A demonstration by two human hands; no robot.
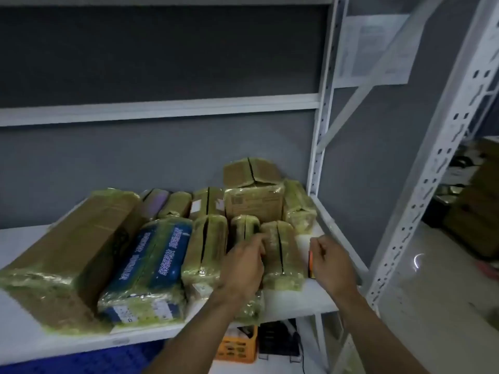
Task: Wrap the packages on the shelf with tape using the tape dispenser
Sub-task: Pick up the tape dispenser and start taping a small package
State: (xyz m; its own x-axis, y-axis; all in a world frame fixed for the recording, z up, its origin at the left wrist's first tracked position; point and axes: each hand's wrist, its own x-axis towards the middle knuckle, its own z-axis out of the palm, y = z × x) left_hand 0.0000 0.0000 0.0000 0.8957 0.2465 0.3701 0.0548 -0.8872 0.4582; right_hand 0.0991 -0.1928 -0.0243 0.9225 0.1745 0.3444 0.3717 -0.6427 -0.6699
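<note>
Several tape-wrapped packages lie on the white shelf (302, 298). A big brown box (70, 255) sits at the left, with a blue package (151, 263) beside it. My left hand (243, 268) reaches over a narrow package (244, 228) and its fingers touch the small package (280, 255) to the right. My right hand (333, 263) is at the shelf's right end, its fingers curled by an orange and black tape dispenser (311, 263) that stands on edge and is mostly hidden behind the hand.
White metal uprights (321, 125) frame the shelf on the right. More wrapped boxes (253, 201) are stacked at the back against the grey wall. Below the shelf sit an orange crate (237, 346) and a black item. Another rack holds cartons at the far right.
</note>
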